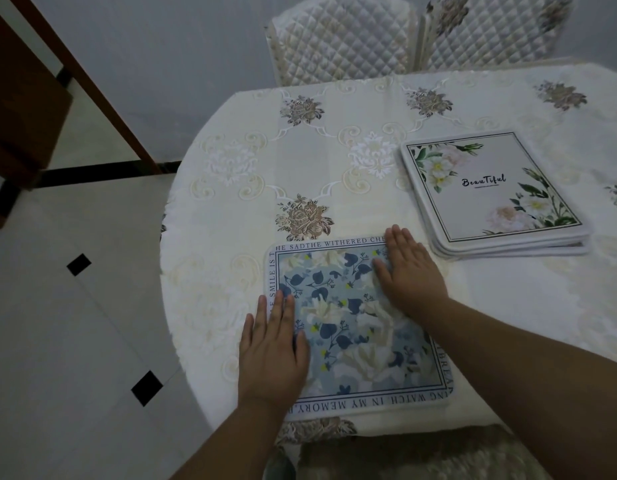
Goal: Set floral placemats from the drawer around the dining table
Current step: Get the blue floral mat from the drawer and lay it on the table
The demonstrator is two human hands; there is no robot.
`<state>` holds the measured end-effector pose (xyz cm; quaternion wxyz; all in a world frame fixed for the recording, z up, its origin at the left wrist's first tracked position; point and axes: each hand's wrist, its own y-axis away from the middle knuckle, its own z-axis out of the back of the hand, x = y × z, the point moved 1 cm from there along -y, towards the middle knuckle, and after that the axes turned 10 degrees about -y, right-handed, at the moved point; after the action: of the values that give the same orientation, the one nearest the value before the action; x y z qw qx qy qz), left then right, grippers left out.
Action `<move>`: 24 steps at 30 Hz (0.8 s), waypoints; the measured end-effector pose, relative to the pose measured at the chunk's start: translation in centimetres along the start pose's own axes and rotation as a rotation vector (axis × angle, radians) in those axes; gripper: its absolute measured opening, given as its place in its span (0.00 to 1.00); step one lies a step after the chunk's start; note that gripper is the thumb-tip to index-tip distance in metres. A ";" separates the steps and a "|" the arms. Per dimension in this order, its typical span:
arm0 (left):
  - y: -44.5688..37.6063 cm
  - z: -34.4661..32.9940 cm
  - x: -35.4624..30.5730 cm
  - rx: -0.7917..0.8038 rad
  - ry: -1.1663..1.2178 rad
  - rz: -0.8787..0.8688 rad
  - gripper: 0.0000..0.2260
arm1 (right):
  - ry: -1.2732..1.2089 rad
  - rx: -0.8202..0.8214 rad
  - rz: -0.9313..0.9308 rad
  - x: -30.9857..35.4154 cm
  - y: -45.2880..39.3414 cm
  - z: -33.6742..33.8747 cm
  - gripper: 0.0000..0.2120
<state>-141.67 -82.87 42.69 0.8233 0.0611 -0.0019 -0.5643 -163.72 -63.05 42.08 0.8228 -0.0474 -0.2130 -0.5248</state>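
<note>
A blue floral placemat (348, 320) with a lettered border lies flat near the table's front edge. My left hand (272, 351) rests palm down on its left side, fingers spread. Pressed flat on the mat's upper right corner is my right hand (409, 275). Neither hand grips anything. A stack of several placemats (494, 192), the top one white with flowers and the word "Beautiful", sits to the right on the table, apart from both hands.
The round table (300, 161) wears a cream embroidered cloth. Two quilted chairs (341, 39) stand at the far side, and a cushioned seat (404, 459) is just below me. Tiled floor and dark wooden furniture (23, 109) lie to the left.
</note>
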 end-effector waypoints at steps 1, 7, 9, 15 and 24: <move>0.0 -0.1 0.0 -0.001 -0.002 0.002 0.28 | -0.007 0.007 -0.003 -0.3 -0.1 0.0 0.34; 0.0 -0.1 0.1 -0.004 -0.003 0.000 0.28 | -0.092 0.049 -0.084 0.9 0.7 0.5 0.35; 0.0 -0.1 0.1 -0.006 -0.001 0.003 0.28 | -0.143 -0.039 -0.060 1.9 2.8 0.7 0.33; 0.0 -0.1 0.1 -0.002 -0.006 0.001 0.28 | -0.110 0.025 0.057 5.7 12.0 -1.9 0.31; -0.1 -0.4 0.2 -0.001 -0.012 -0.004 0.28 | 0.003 0.011 0.110 4.4 15.7 -4.6 0.33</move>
<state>-141.63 -83.00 42.29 0.8221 0.0572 -0.0066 -0.5664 -146.85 -61.12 41.96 0.8509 -0.0536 -0.2118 -0.4777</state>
